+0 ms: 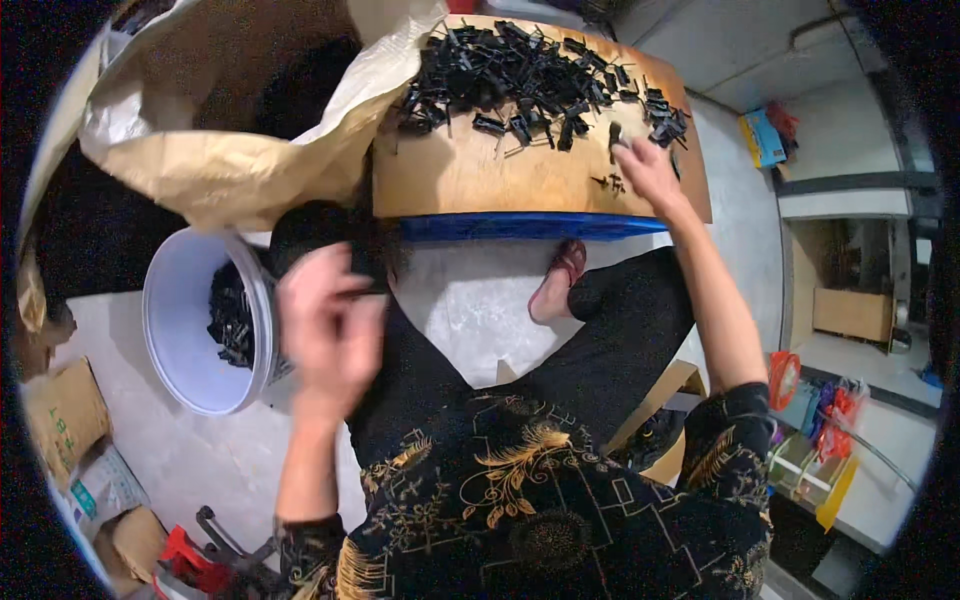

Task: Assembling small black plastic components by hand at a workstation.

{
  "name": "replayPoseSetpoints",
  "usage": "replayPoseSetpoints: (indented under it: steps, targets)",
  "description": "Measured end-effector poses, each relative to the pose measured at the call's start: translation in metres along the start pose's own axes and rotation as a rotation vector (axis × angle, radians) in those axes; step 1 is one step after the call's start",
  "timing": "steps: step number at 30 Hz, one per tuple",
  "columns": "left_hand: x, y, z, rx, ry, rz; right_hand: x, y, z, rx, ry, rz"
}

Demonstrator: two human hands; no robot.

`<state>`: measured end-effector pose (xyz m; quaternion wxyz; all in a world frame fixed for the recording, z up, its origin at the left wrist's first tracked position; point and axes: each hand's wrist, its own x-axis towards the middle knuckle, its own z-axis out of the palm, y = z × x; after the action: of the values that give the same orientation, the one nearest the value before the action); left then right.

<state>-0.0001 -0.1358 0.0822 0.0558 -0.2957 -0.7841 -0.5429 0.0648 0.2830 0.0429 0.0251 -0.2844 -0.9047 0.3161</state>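
My left hand [332,325] is raised beside the white bucket [160,335], its fingers smeared by motion. Whether it holds anything does not show. Inside the bucket lie several black plastic parts [232,315]. My right hand [648,172] is over the right side of the wooden board [440,180], fingers closed in a pinch. A small black plastic part [614,134] juts from its fingertips. Just beside that hand, a few tiny dark pieces [610,184] lie on the wood. A large heap of black plastic parts with thin pins [500,75] covers the board's far side.
A big paper sack [220,170] stands open at the left, its rim reaching the board. Under the board a blue support [520,227] shows. Cardboard boxes [65,420] lie at the far left. An open carton [665,410] stands by my right leg, and shelves [850,205] line the right.
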Motion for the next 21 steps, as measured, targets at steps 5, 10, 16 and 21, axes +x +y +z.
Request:
replayPoseSetpoints:
  steps: [5, 10, 16, 21]
  targets:
    - [0.004, 0.015, 0.103, -0.469, -0.543, -0.259, -0.095, -0.076, 0.042, 0.657, -0.2, 0.123]
    - [-0.002, 0.004, 0.125, -0.709, -0.649, -0.39, -0.14, -0.09, 0.074, 0.824, -0.264, 0.049]
    - [-0.013, -0.01, 0.135, -0.798, -0.637, -0.495, -0.153, -0.073, 0.083, 0.782, -0.343, 0.084]
    - [-0.015, -0.013, 0.136, -0.837, -0.634, -0.609, -0.155, -0.067, 0.09, 0.694, -0.378, 0.021]
